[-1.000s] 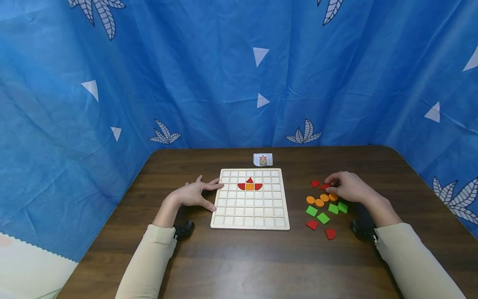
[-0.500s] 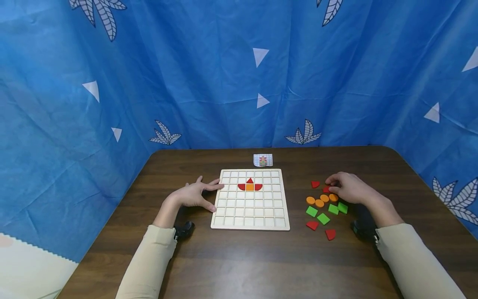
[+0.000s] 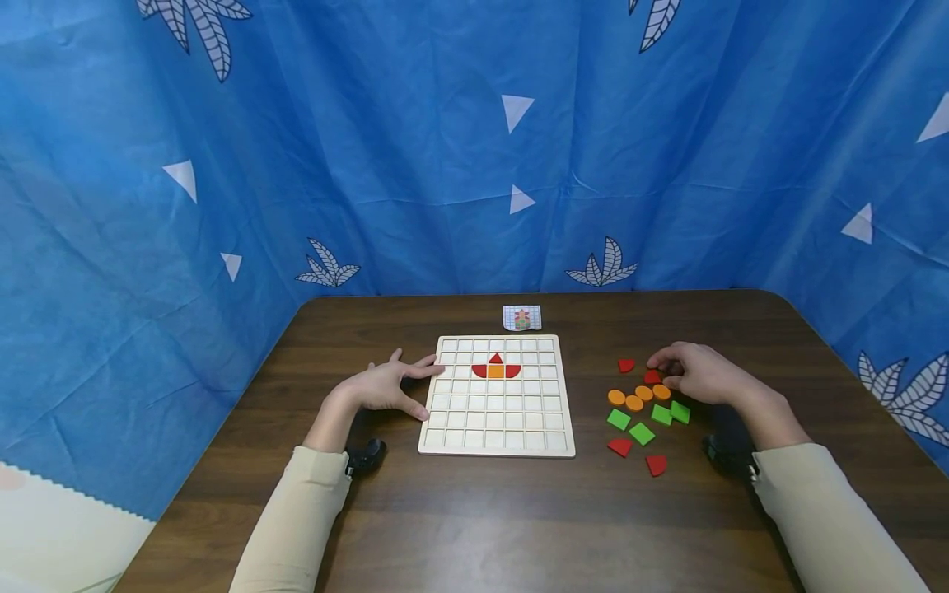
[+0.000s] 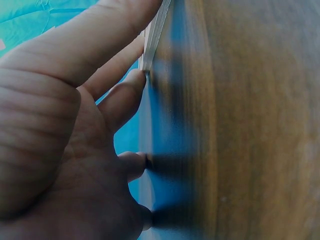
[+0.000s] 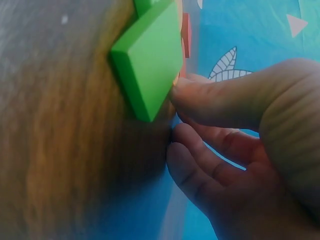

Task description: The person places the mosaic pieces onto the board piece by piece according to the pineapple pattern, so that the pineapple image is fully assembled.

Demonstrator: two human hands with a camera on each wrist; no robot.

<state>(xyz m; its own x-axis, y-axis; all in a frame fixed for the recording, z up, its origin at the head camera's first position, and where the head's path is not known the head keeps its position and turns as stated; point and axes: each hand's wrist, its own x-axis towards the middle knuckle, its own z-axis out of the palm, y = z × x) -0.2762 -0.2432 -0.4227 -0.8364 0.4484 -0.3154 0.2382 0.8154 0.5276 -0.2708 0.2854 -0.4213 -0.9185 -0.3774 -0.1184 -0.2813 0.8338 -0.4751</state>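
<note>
A pale square grid board lies mid-table. Set in it are an orange square, a red triangle above that, and a red quarter-circle piece on either side. My left hand rests with spread fingers along the board's left edge, thumb and index touching it; the left wrist view shows the fingertips at the rim. My right hand holds a small red piece at the tabletop between thumb and index. In the right wrist view a green square stands near the thumb, and the held piece is mostly hidden.
Around the right hand lie several orange discs, several green squares and other red pieces. A small pattern card lies behind the board. A blue curtain hangs beyond the brown table.
My right hand has shifted slightly right and toward me, and the red piece at its fingertips has slid the same way. The left hand and board stay put.
</note>
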